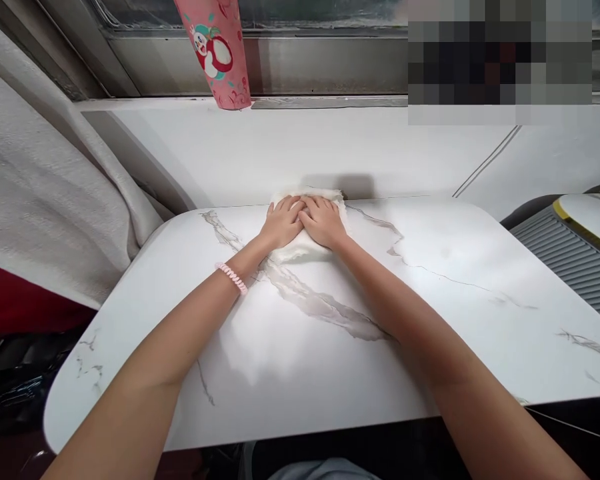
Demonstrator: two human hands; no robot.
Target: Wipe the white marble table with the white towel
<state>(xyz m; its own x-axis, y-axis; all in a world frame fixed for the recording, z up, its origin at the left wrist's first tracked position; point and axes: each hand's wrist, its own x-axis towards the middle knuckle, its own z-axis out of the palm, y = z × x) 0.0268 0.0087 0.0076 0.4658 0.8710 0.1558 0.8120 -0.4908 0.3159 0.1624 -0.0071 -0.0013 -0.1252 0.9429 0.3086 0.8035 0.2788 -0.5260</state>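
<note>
A white cloth (300, 251) lies bunched at the far edge of a white marble-patterned table (430, 313). My left hand (281, 223) and my right hand (324, 221) rest side by side on top of the cloth, fingers stretched flat and pressing it down against the tabletop. The fingertips point toward the wall. A pink coiled band (233, 277) circles my left wrist. Most of the cloth is hidden under the hands.
A pink cup with a cartoon print (215, 53) stands on the window ledge above. A pale curtain (45, 193) hangs at the left. A grey ribbed object (575, 263) with a white and yellow lid sits beyond the table's right edge.
</note>
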